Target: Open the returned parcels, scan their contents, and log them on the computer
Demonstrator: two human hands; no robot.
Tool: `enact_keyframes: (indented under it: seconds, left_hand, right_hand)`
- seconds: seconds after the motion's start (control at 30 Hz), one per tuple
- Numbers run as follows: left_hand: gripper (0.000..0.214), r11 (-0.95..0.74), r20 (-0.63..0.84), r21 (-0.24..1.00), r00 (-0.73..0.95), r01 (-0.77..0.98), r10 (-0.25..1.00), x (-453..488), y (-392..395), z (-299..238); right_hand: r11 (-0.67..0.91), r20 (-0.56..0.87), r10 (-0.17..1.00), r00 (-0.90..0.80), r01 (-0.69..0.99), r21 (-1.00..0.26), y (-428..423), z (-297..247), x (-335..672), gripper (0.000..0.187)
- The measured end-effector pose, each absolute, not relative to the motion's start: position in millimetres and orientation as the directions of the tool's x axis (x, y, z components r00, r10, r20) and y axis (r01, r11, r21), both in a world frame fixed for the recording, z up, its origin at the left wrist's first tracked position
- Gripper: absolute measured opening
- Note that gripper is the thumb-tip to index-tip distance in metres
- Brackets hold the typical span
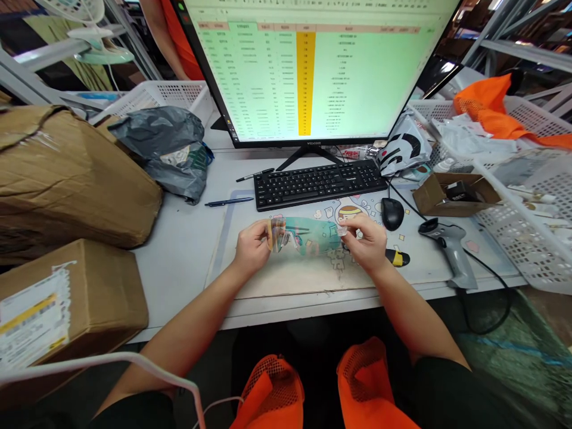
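Above the desk mat I hold a pair of glasses with a wide, see-through teal lens, orange-tinted at its left end. My left hand is closed on the left end, thumb and fingers pinched together. At the other end, the closed fingers of my right hand grip the glasses near a small clear bit. Whether a clear film covers the lens, I cannot tell. Partly hidden by my right wrist lies a yellow and black tool.
A keyboard lies below the monitor, with a mouse and a barcode scanner to the right. Cardboard boxes and a grey plastic bag crowd the left. White baskets and a small open box stand right.
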State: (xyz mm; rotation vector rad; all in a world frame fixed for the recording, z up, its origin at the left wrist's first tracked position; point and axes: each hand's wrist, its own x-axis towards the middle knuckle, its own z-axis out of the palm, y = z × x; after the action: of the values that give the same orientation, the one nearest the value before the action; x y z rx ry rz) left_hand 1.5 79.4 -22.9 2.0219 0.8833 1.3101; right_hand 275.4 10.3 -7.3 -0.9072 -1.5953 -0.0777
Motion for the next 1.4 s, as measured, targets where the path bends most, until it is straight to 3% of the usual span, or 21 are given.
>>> enact_keyframes:
  seconds: [0.23,0.33,0.57,0.63,0.8,0.9,1.1,1.2,1.3,1.4]
  left_hand:
    - [0.034,-0.562,0.497,0.797,0.288,0.221,0.819,3.6,78.6,-19.8]
    - [0.034,-0.529,0.471,0.821,0.271,0.213,0.840,4.3,78.0,-19.8]
    - [0.055,-0.157,0.192,0.979,0.305,-0.133,0.933,6.3,80.9,-18.9]
    - [0.054,-0.018,0.086,0.962,0.239,-0.273,0.967,7.1,85.3,-14.0]
    - [0.021,0.311,-0.268,0.774,0.160,-0.552,0.950,2.6,94.3,13.3]
    - [0.027,0.373,-0.361,0.659,0.160,-0.654,0.919,-2.0,95.5,26.1]
    - [0.028,0.374,-0.379,0.621,0.154,-0.689,0.912,-3.8,96.0,26.6]
    - [0.025,0.339,-0.338,0.677,0.132,-0.654,0.932,-2.8,97.1,21.2]
    - [0.024,0.190,-0.199,0.814,0.045,-0.549,0.979,-3.0,98.1,13.4]
    - [0.043,-0.100,0.087,0.919,-0.051,-0.381,0.995,-5.1,97.9,3.2]
  right_hand:
    - [0.654,0.849,0.523,0.081,0.601,-0.460,10.7,-9.6,275.2,0.006]
    - [0.574,0.798,0.586,0.142,0.622,-0.533,11.9,-11.4,275.4,0.017]
    - [0.432,0.641,0.727,0.246,0.562,-0.705,17.1,-16.5,282.3,0.033]
    - [0.406,0.600,0.756,0.262,0.532,-0.743,18.1,-19.5,285.4,0.040]
    - [0.355,0.522,0.784,0.337,0.446,-0.822,20.8,-25.4,289.8,0.045]
    - [0.361,0.523,0.785,0.332,0.440,-0.822,21.8,-27.1,290.1,0.043]
    - [0.348,0.508,0.811,0.292,0.457,-0.819,22.0,-30.8,290.9,0.040]
    - [0.348,0.506,0.821,0.265,0.471,-0.811,22.3,-31.6,291.3,0.037]
    - [0.341,0.502,0.826,0.258,0.482,-0.807,23.1,-30.5,291.0,0.035]
    - [0.326,0.498,0.829,0.256,0.502,-0.801,24.4,-28.7,290.4,0.033]
